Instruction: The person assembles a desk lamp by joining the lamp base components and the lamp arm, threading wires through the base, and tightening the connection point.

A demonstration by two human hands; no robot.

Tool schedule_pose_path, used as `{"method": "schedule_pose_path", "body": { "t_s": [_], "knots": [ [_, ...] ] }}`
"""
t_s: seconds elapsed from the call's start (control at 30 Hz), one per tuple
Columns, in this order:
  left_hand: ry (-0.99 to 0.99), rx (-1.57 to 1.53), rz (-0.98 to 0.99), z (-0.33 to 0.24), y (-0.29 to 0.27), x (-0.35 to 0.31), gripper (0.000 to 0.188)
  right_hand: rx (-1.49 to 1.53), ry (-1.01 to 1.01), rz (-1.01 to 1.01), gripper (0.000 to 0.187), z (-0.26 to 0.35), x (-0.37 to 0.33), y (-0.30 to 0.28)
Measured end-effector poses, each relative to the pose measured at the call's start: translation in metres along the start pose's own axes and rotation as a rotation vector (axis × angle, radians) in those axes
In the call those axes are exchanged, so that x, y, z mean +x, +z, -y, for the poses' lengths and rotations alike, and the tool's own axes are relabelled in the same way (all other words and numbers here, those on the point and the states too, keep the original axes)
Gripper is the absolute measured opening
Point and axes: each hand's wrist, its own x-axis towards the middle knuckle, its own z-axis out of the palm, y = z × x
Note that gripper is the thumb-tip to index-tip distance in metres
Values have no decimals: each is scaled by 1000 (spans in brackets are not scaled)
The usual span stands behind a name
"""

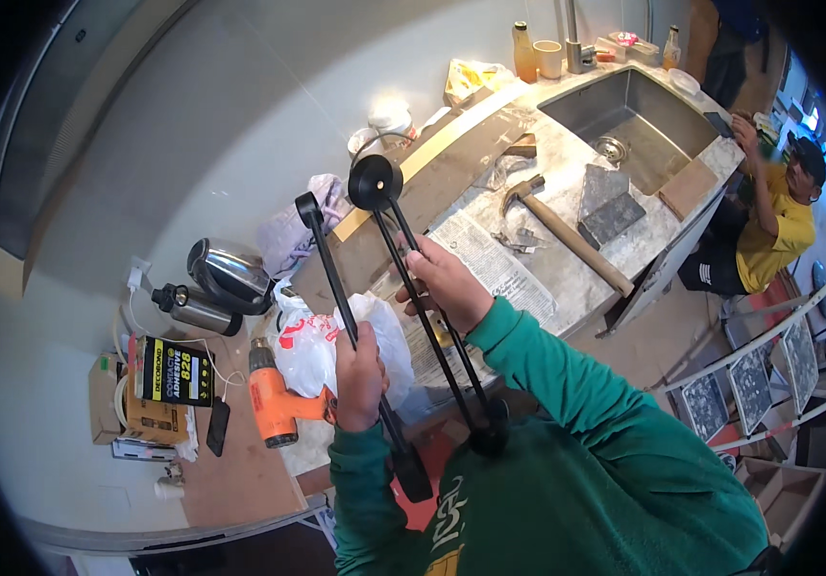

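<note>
Two long black pieces are in my hands above the counter. My left hand wraps round a slim black bar with a thicker lower end and a small rounded top. My right hand grips a black two-rod piece, its thin rods running from a round disc at the top to a dark end near my chest. Both pieces slant up and away from me, side by side. A white plastic bag and an orange power tool lie beside my left hand; newspaper lies beyond my right.
A hammer, dark stone pieces and a steel sink are on the right. A kettle, flask and adhesive can stand left. A person in yellow crouches beyond the sink, near a ladder.
</note>
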Motion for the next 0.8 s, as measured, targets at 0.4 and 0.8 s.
{"method": "schedule_pose_path", "body": {
  "t_s": [0.4, 0.8],
  "knots": [
    [258, 721, -168, -21, 63, -30, 42, 233, 77, 33, 45, -25, -15, -13],
    [436, 655, -139, -20, 40, -22, 37, -580, -442, -298, 50, -24, 0, -8]
  ]
}}
